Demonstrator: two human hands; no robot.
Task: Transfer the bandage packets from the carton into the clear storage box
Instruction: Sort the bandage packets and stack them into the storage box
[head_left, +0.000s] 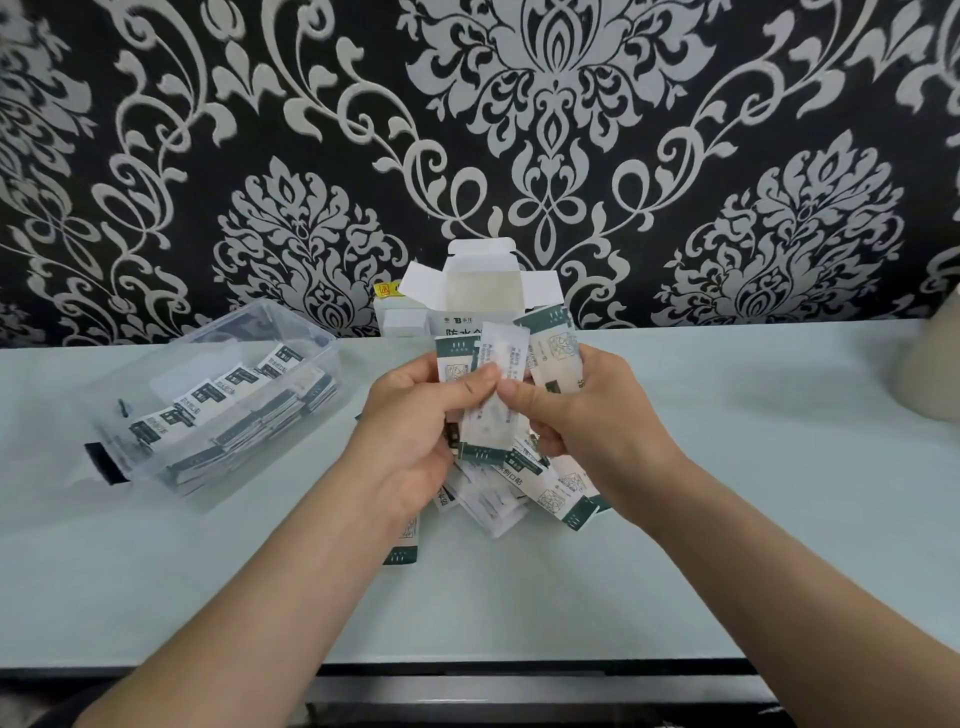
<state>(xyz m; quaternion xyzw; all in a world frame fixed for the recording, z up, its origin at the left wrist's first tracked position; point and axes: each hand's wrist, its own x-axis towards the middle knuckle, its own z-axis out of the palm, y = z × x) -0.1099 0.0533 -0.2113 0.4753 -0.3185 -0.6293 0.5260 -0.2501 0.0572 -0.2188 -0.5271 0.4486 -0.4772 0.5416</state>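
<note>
I see the white carton (483, 291) standing upright at the far middle, with its top flaps open. The clear storage box (136, 385) lies left of it, open, with rows of packets inside. White and green bandage packets (488, 415) are held up just near the carton; more lie piled below them.

I can read 防水 under a TB logo on the carton (480, 299), and 创口贴 on one of the loose packets (524, 475) nearest me.

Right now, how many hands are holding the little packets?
2. The left hand and the right hand meet in the middle, both gripping bandage packets above a loose pile on the table.
</note>
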